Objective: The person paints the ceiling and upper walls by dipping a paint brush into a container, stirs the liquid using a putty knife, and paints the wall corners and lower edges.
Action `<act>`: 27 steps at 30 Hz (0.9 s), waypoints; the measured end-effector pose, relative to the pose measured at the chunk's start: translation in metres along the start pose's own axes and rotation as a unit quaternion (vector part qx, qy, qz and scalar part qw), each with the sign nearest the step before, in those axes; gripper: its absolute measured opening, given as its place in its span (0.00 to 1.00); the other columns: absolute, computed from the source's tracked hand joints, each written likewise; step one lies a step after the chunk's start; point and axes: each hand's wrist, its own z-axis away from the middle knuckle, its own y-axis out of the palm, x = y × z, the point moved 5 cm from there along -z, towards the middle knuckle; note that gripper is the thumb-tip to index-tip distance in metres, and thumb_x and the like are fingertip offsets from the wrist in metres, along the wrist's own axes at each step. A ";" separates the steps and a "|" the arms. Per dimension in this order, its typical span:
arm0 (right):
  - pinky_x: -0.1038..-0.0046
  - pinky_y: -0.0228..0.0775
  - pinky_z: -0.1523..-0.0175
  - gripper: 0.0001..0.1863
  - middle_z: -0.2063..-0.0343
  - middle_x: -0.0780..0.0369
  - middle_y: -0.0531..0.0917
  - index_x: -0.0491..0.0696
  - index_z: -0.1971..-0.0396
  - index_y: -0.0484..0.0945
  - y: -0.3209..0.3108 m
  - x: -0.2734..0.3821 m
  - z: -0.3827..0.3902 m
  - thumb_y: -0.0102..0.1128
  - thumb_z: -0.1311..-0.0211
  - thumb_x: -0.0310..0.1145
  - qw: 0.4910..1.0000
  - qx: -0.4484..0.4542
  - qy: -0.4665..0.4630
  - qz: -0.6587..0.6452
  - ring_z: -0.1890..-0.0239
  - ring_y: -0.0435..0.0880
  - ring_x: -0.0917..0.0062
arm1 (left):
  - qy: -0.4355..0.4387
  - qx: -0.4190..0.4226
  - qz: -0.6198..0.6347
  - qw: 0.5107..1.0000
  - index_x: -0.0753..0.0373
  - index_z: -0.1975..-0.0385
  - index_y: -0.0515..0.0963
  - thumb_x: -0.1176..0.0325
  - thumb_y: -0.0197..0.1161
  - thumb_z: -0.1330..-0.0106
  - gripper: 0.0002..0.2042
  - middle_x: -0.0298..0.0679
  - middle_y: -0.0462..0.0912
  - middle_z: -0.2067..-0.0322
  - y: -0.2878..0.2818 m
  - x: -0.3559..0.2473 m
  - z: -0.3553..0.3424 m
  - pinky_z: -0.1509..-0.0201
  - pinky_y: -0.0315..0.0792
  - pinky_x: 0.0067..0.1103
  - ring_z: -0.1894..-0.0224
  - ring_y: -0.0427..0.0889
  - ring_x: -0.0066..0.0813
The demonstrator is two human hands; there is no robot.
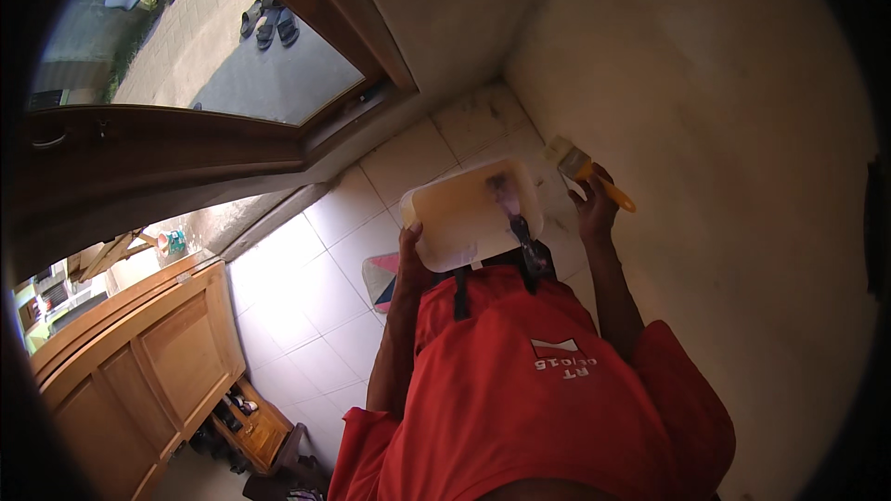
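My left hand (411, 243) grips the left rim of a shallow, pale rectangular tray (455, 213), held in front of my waist. Inside the tray's right side is a dark smear, and a dark object (527, 246) overlaps its near right edge; I cannot make out what that is. In my right hand (596, 204) is a flat paintbrush (594, 174) with a yellow handle and a metal band. Its pale bristles point up and left, close to the right wall and just beyond the tray's right corner.
A plain wall (705, 176) rises close on my right. White floor tiles (316, 278) lie below, with a patterned mat (380, 280) partly behind my left arm. At the left are a wooden door (158, 353) and a glazed frame (353, 102); sandals (269, 23) show through the glass.
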 end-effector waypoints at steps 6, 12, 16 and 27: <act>0.64 0.74 0.52 0.19 0.53 0.65 0.79 0.52 0.44 0.72 0.026 0.004 0.017 0.59 0.33 0.35 1.000 -0.013 0.002 0.000 0.51 0.79 0.76 | 0.013 0.004 -0.053 0.998 0.66 0.39 0.67 0.44 0.49 0.34 0.33 0.46 0.77 0.47 -0.028 -0.021 -0.020 0.44 0.76 0.33 0.45 0.79 0.37; 0.65 0.75 0.55 0.19 0.55 0.64 0.79 0.51 0.45 0.73 0.032 -0.012 0.028 0.60 0.34 0.37 0.998 -0.059 0.029 0.007 0.53 0.79 0.75 | -0.003 -0.008 -0.042 0.999 0.66 0.38 0.67 0.44 0.50 0.34 0.33 0.46 0.77 0.47 -0.039 -0.037 -0.051 0.44 0.76 0.34 0.45 0.79 0.38; 0.66 0.77 0.56 0.20 0.54 0.63 0.79 0.49 0.45 0.74 0.014 -0.027 0.027 0.63 0.35 0.36 0.997 -0.067 0.046 0.002 0.53 0.80 0.73 | -0.013 -0.034 -0.044 0.998 0.66 0.38 0.67 0.43 0.50 0.35 0.34 0.46 0.77 0.46 -0.038 -0.027 -0.068 0.43 0.76 0.34 0.45 0.79 0.38; 0.74 0.78 0.55 0.17 0.50 0.62 0.78 0.48 0.48 0.76 -0.047 -0.064 -0.035 0.62 0.34 0.34 0.972 -0.033 0.021 0.232 0.51 0.79 0.77 | -0.033 -0.088 0.011 0.996 0.65 0.37 0.66 0.43 0.54 0.36 0.34 0.46 0.75 0.44 -0.054 0.050 -0.126 0.38 0.69 0.34 0.41 0.74 0.39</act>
